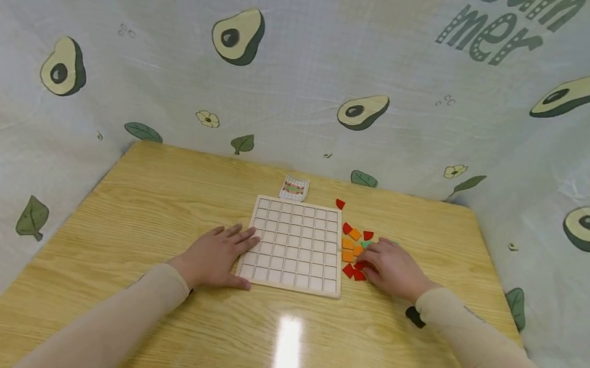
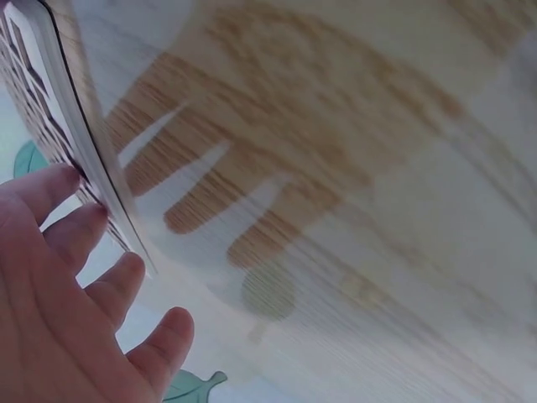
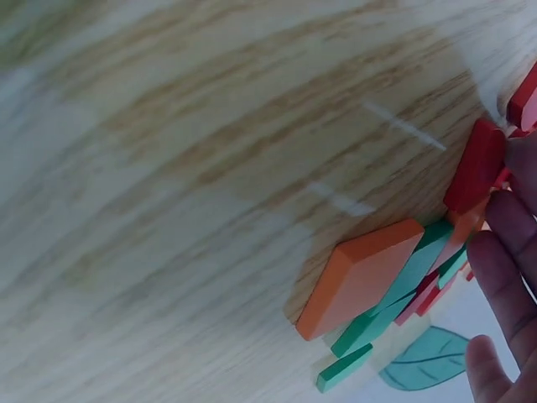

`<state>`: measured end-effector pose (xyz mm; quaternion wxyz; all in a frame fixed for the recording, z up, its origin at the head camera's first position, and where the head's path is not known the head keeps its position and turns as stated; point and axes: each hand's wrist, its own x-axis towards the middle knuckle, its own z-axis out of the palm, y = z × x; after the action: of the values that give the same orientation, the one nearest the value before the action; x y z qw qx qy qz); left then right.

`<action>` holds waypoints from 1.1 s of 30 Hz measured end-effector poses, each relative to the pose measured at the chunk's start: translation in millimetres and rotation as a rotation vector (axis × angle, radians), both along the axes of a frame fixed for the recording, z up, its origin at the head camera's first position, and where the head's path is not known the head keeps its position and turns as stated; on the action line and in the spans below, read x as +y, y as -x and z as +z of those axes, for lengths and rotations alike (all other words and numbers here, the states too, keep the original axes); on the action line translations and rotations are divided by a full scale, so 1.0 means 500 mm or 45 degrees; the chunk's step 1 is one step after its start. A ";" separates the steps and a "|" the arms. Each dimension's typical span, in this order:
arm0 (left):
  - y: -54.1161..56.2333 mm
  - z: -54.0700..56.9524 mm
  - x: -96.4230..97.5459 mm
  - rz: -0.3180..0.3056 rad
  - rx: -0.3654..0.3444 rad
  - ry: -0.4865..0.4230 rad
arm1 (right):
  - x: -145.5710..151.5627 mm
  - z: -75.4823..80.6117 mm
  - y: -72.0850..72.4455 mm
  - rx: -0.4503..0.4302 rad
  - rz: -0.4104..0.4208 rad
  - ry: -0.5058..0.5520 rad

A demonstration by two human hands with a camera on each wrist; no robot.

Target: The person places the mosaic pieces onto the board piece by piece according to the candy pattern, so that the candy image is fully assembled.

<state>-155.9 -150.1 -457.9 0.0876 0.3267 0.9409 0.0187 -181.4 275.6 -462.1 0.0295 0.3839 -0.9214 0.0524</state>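
Board (image 1: 293,245): pale wood, square, raised rim, flat face ruled into a 7 by 7 grid of cells; lies mid-table.

Left hand (image 1: 218,256): fingers straight and spread, resting on the board's left edge.

Right hand (image 1: 393,268): fingertips down among loose pieces right of the board, touching a red piece (image 3: 475,166); cannot tell whether it pinches. The 2 hands are apart, on opposite sides of the board.

Loose pieces: flat, smooth, thick-edged. Orange squares (image 1: 348,244) sit just beside the board's right rim; red rounded wedges (image 1: 348,270) lie near and far of them; green pieces (image 1: 366,244), partly hidden by the right hand. 1 lone red wedge (image 1: 339,203) lies beyond the board's far right corner.

Card (image 1: 294,188): small, white, gridded, printed red and green; at the board's far edge.

Table (image 1: 188,188): glossy yellow-brown wood grain.

Cloth (image 1: 294,103): whitish, creased, avocado and leaf prints; hangs behind.
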 end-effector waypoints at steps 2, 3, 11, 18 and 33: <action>-0.001 -0.001 0.001 -0.006 0.002 -0.008 | 0.000 -0.002 -0.001 0.000 -0.007 0.003; -0.001 -0.002 0.001 -0.008 0.002 -0.010 | 0.000 -0.002 -0.002 0.000 -0.011 0.004; -0.001 -0.003 0.003 -0.011 -0.015 -0.028 | 0.000 -0.008 -0.002 0.010 -0.019 0.006; 0.000 0.002 0.006 0.001 -0.061 -0.011 | 0.002 -0.014 -0.003 0.005 -0.017 0.024; -0.004 0.007 0.000 0.015 -0.071 -0.058 | -0.004 -0.002 0.006 -0.059 -0.030 0.007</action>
<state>-154.1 -150.2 -454.7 0.1064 0.3226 0.9392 0.0497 -184.3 273.8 -463.3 0.0099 0.3716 -0.9262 0.0633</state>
